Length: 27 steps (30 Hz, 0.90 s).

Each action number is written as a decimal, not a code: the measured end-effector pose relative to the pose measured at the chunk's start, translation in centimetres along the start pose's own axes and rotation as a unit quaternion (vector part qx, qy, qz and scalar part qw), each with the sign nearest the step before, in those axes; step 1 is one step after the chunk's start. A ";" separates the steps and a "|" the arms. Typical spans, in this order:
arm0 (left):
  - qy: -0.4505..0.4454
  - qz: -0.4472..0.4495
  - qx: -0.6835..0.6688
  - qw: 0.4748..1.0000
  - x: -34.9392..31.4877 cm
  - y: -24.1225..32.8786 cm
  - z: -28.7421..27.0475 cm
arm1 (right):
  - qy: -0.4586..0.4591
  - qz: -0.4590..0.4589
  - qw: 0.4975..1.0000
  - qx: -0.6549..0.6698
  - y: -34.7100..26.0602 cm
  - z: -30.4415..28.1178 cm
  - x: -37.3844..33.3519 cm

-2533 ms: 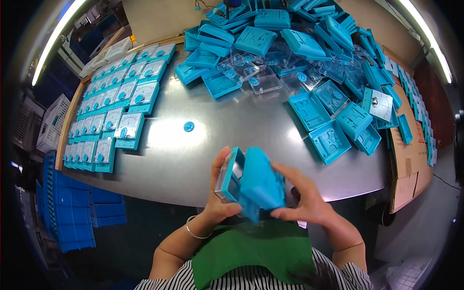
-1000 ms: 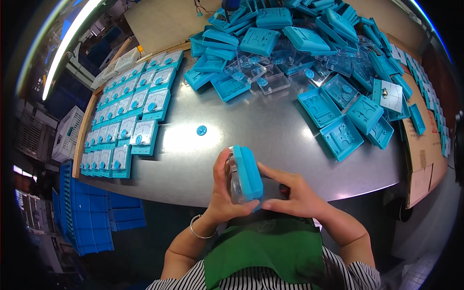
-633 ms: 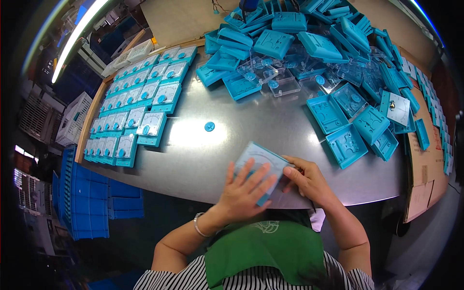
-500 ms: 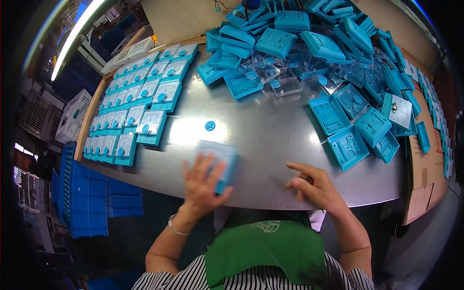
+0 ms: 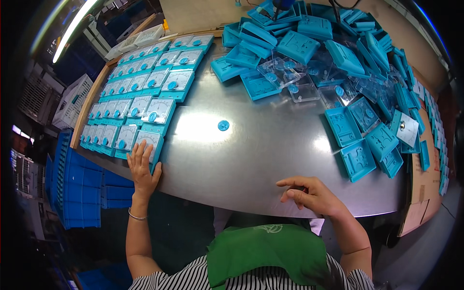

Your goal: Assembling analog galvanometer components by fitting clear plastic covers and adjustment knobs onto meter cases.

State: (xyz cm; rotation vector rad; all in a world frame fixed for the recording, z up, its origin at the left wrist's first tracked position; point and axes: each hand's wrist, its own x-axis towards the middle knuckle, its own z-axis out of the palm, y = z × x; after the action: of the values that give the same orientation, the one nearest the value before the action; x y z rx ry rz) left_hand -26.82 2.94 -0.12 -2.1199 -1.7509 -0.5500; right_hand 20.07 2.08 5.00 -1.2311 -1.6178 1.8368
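At the near right corner of the rows on the left, my left hand [image 5: 143,174] lies on a teal dial unit [image 5: 151,141]. Its fingers are stretched over the pale dial face, with the thumb along the unit's right side. The fingers cover part of that face. My right hand [image 5: 311,194] is just above the near edge of the metal table. It holds nothing; its index finger points left and the other fingers are loosely bent. A round teal knob [image 5: 223,125] lies alone on the table between the rows and the pile.
Several rows of teal dial units [image 5: 140,105] cover the table's left side. Teal housings [image 5: 298,47] and clear covers [image 5: 305,92] are heaped at the back right. Blue crates [image 5: 77,183] stand below on the left. Cardboard [image 5: 420,188] lies at the right edge.
My left hand has moved left with the dial unit, from mid-table to the end of the front row. My right hand has barely moved. The view has shifted slightly.
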 end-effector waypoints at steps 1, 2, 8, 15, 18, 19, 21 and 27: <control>-0.010 0.003 -0.008 1.000 0.4 0.1 0.1 | -0.013 -0.003 1.000 0.008 -0.3 0.2 0.5; -0.021 0.006 -0.016 1.000 0.8 0.4 0.0 | -0.027 -0.004 1.000 0.016 -0.5 0.3 1.0; -0.118 -0.033 -0.034 0.992 2.7 1.1 -2.0 | -0.062 -0.070 0.992 -0.085 -3.8 1.2 7.8; -0.123 0.058 -0.071 0.988 7.4 1.0 -3.8 | 0.056 -0.258 0.934 -0.240 -12.8 3.0 25.6; -0.133 0.083 -0.086 0.984 10.2 -0.2 -2.1 | 0.202 -0.296 0.826 -0.435 -15.6 3.3 35.0; -0.140 0.087 -0.090 0.982 10.2 -1.0 -1.9 | 0.247 -0.257 0.808 -0.468 -17.3 4.7 36.3; -0.150 0.077 -0.111 0.979 10.5 -1.8 -0.4 | 0.280 -0.217 0.805 -0.476 -18.3 4.6 40.6; -0.142 0.057 -0.160 0.975 10.5 -2.8 0.5 | 0.372 -0.079 0.735 -0.562 -19.4 2.3 49.0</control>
State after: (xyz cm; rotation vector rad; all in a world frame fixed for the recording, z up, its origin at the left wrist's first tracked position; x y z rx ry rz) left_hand -27.77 12.61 4.67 -2.6181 -1.7653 -0.5516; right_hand -12.65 43.39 5.98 -1.8055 -2.1492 -0.0616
